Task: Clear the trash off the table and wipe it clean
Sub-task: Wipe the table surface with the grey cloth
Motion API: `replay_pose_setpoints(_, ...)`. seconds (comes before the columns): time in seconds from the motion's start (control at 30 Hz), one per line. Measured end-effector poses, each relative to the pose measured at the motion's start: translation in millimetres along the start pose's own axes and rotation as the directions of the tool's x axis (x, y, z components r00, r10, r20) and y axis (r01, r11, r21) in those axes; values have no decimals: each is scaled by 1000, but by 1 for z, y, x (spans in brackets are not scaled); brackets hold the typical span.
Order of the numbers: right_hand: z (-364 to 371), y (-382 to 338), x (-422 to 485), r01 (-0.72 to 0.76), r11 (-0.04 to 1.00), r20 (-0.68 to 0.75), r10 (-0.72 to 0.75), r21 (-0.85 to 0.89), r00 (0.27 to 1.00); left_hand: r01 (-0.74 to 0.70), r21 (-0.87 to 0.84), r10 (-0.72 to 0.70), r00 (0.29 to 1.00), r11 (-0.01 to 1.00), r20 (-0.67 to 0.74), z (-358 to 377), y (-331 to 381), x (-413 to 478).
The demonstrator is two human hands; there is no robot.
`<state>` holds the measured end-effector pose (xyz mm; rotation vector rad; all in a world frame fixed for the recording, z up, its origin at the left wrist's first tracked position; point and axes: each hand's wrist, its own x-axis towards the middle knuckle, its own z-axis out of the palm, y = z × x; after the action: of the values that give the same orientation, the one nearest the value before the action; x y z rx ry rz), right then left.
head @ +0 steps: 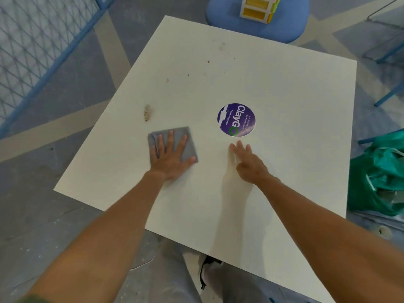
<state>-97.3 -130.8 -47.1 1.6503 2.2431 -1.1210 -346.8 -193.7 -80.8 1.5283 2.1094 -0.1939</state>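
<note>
A folded grey cloth (pixel 188 141) lies flat on the white square table (pixel 284 106). My left hand (pixel 170 158) presses down on it with fingers spread and straight. My right hand (pixel 249 162) rests on the bare tabletop with straight fingers, just below a round purple sticker (pixel 236 119). A small heap of brownish crumbs (pixel 148 112) sits just beyond the cloth to the left. Small reddish specks and faint smudges (pixel 207 61) dot the far half of the table.
A green plastic bag (pixel 378 176) lies off the table's right edge. A blue chair (pixel 258 22) carrying a white and yellow box (pixel 258 7) stands beyond the far edge. A blue wire fence (pixel 43 44) runs along the left.
</note>
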Motion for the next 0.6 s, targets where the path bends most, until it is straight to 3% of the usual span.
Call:
replay_pose_setpoints(0.07,1,2,0,-2,1000,-20,2,30,1000,-23,-12,23,1000,1000,14,-6,28,13)
replay_pose_setpoints(0.23,3,0,6,-61,989,-119,77,132,990,-310,1,309,949,951,67,3,54,-11)
replay_pose_setpoints(0.3,3,-13,7,-120,977,-205,156,177,966,-372,-170,388,919,913,74,1,34,-20)
replay_pose_setpoints(0.33,4,-24,8,-151,967,-259,203,206,944,-365,-345,398,917,865,27,-4,21,-23)
replay_pose_setpoints(0.4,14,-50,8,-169,947,-361,264,274,895,-321,-670,306,941,669,-146,-20,-7,-27)
replay_pose_setpoints(0.43,25,-65,8,-132,949,-418,248,286,874,-318,-731,206,948,604,-241,-30,-23,-27)
replay_pose_setpoints(0.5,54,-95,9,-41,977,-501,144,210,853,-315,-704,21,920,636,-392,-46,-55,-27)
replay_pose_setpoints(0.6,99,-130,13,-71,997,-356,78,31,931,-219,-548,-74,883,807,-463,-57,-107,-13)
